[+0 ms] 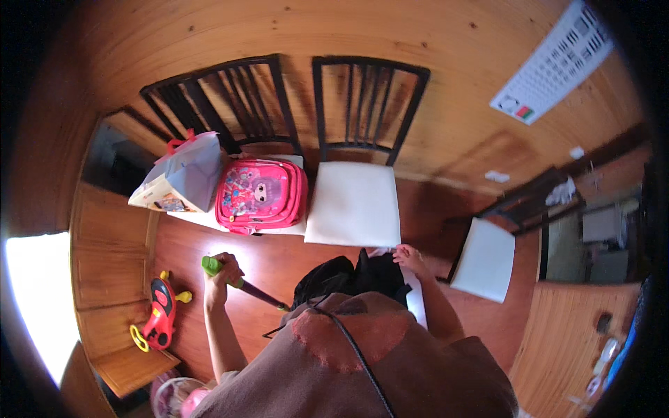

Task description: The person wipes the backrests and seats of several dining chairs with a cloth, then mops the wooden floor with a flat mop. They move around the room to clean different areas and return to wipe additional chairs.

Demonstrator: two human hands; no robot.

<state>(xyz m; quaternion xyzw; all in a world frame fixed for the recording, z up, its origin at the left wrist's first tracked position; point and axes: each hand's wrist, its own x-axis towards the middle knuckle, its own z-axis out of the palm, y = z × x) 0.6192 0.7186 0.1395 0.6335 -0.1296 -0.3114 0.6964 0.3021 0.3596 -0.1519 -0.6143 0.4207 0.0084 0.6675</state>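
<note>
My left hand is closed around the green grip of a dark pole. The pole slants down toward my body, and its lower end is hidden behind my clothing. My right hand is beside the front right corner of a white-seated chair, fingers loosely bent and apart, with nothing seen in it. Whether the fingertips touch the seat I cannot tell. On the neighbouring chair a pink school backpack lies beside a translucent bag with red handles.
A red ride-on toy car stands on the wooden floor at left, near a wooden ledge. Another white-seated chair is at right, close to a wooden tabletop. A round container sits at lower left.
</note>
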